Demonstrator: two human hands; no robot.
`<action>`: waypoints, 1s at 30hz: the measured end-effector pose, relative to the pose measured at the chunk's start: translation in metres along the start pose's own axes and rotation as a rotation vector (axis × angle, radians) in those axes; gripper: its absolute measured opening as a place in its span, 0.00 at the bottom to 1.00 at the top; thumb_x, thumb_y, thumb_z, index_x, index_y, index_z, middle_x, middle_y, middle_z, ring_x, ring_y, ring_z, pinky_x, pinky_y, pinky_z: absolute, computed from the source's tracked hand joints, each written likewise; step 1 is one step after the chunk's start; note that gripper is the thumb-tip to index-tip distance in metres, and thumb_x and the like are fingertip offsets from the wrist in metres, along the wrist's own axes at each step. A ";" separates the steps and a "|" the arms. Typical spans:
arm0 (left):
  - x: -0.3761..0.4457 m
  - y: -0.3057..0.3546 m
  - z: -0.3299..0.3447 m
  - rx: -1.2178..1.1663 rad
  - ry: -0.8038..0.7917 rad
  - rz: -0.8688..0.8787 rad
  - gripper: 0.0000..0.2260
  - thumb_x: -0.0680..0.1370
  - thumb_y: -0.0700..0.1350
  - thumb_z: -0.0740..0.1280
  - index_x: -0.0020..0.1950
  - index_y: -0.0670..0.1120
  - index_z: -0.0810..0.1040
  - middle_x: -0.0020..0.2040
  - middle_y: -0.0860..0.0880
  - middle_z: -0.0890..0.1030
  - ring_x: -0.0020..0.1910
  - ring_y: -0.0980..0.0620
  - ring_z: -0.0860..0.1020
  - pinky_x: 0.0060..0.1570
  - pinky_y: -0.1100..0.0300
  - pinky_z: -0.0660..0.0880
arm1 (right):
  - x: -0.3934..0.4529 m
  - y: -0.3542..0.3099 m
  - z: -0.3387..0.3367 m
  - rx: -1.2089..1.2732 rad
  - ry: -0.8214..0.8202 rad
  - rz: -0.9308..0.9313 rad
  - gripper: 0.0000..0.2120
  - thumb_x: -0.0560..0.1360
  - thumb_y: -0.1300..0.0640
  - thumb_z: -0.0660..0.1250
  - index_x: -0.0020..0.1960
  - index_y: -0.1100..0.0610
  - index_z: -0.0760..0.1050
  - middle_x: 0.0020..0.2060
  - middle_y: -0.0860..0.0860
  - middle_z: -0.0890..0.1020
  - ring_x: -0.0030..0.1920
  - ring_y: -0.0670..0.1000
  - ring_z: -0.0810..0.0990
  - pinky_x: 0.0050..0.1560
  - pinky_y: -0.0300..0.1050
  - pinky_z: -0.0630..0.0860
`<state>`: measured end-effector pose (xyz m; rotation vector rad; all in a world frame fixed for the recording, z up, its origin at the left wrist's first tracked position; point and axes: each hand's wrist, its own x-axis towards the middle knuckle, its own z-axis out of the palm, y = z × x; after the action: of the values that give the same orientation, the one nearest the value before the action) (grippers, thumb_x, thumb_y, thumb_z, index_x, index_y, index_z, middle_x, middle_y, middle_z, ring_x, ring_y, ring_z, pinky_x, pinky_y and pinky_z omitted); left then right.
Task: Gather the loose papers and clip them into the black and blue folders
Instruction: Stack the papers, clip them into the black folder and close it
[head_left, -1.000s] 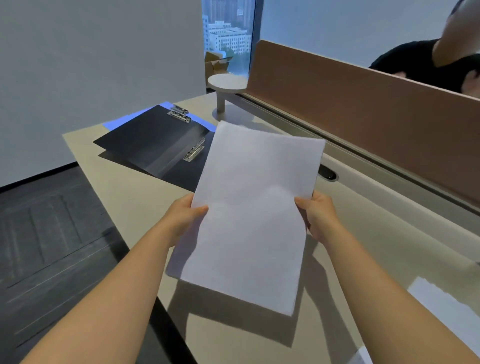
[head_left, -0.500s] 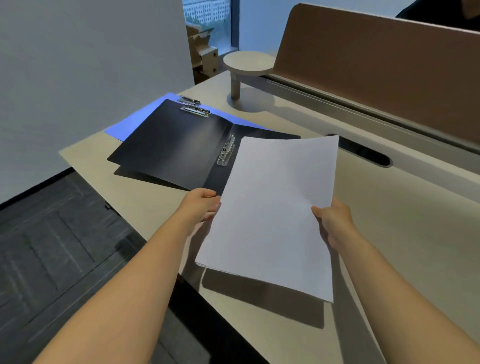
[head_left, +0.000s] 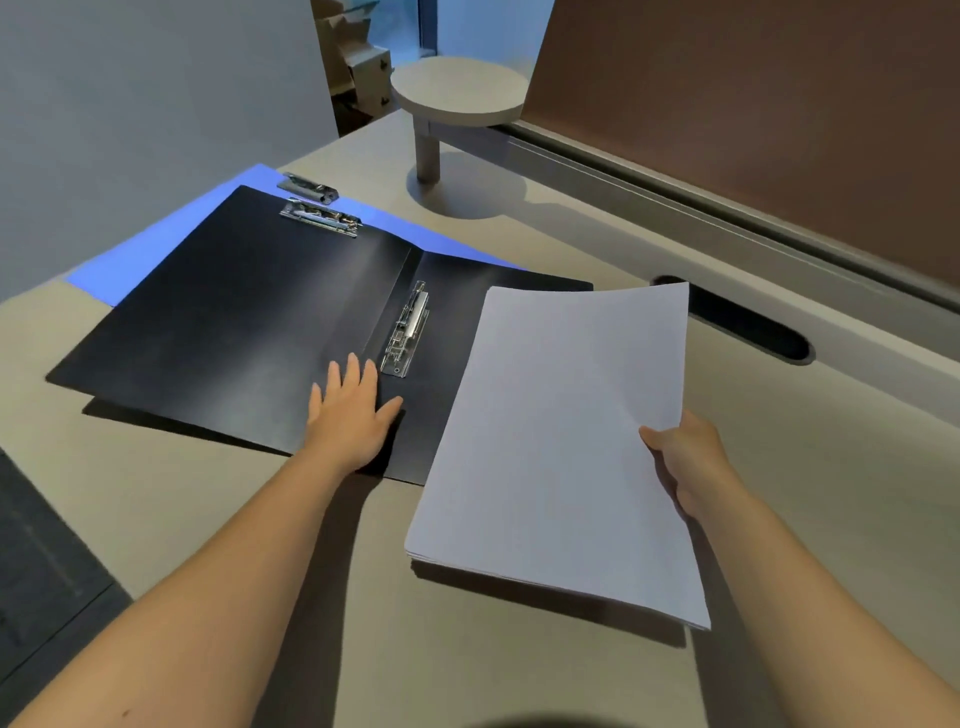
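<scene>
A black folder (head_left: 234, 322) lies spread on the beige desk, with a metal clip (head_left: 408, 330) along its spine and another clip (head_left: 319, 217) at its top edge. Under it, a blue folder (head_left: 156, 244) sticks out at the far left, with its own clip (head_left: 309, 187). My left hand (head_left: 348, 415) rests flat, fingers apart, on the black folder just left of the spine. My right hand (head_left: 685, 462) grips the right edge of a stack of white papers (head_left: 566, 441), held just above the desk over the folder's right half.
A round grey stand (head_left: 457, 91) on a post rises at the desk's far end. A brown partition (head_left: 753, 130) runs along the right side, with a dark cable slot (head_left: 737, 322) below it. The desk's left edge drops to dark floor (head_left: 41, 545).
My left hand has let go of the papers and moved onto the black folder. My right hand alone holds the stack, now lower and nearer the folder.
</scene>
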<state>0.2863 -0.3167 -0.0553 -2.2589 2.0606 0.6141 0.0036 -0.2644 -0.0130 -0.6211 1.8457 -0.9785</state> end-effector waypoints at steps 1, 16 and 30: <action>0.001 -0.002 0.004 0.050 -0.006 0.007 0.27 0.81 0.53 0.49 0.77 0.43 0.50 0.79 0.44 0.47 0.78 0.43 0.44 0.75 0.46 0.45 | 0.006 0.000 0.002 0.000 0.002 0.004 0.20 0.76 0.71 0.58 0.67 0.64 0.69 0.63 0.58 0.76 0.52 0.53 0.74 0.53 0.45 0.70; -0.023 -0.001 -0.022 -0.009 0.043 0.131 0.18 0.80 0.50 0.55 0.62 0.43 0.74 0.64 0.44 0.76 0.68 0.41 0.68 0.63 0.48 0.65 | -0.020 0.018 0.026 0.073 0.031 0.106 0.19 0.75 0.72 0.57 0.65 0.63 0.70 0.62 0.60 0.77 0.51 0.56 0.75 0.52 0.48 0.71; 0.011 -0.005 -0.011 0.150 -0.154 0.296 0.31 0.78 0.59 0.53 0.77 0.50 0.49 0.80 0.48 0.48 0.78 0.44 0.43 0.75 0.45 0.41 | -0.050 0.035 0.052 0.153 0.153 0.112 0.20 0.75 0.72 0.56 0.65 0.62 0.70 0.52 0.52 0.76 0.50 0.54 0.75 0.52 0.46 0.71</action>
<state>0.2949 -0.3296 -0.0503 -1.7847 2.2937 0.5998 0.0721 -0.2267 -0.0313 -0.3554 1.8952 -1.1058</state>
